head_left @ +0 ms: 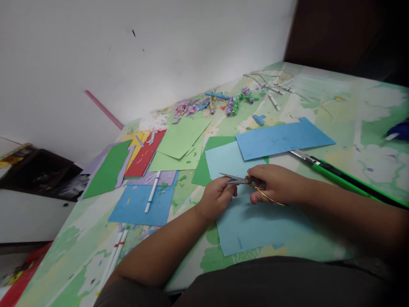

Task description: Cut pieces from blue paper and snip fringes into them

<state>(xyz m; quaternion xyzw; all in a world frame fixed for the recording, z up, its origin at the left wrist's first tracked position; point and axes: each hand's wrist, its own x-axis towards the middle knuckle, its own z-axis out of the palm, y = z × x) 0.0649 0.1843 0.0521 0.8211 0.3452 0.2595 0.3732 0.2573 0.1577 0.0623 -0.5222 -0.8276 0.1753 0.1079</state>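
Observation:
My right hand (276, 185) has its fingers through the gold-coloured handles of small scissors (239, 180), whose metal blades point left and stand slightly apart. Just at the blade tips is my left hand (217, 197), its fingers curled and pressed together; whatever they pinch is too small or hidden to make out. Beneath both hands lies a light blue sheet of paper (246, 228). A darker blue sheet (284, 138) overlaps its far edge. The green utility knife (343, 179) rests to the right, partly behind my right forearm.
Green (108, 170), red (145, 155) and blue (142, 204) sheets lie at left, a white marker (152, 192) on the blue one. Light green sheets (183, 136) are further back. Paper scraps (188, 108), decorated rolls (230, 105) and markers (274, 101) lie near the wall.

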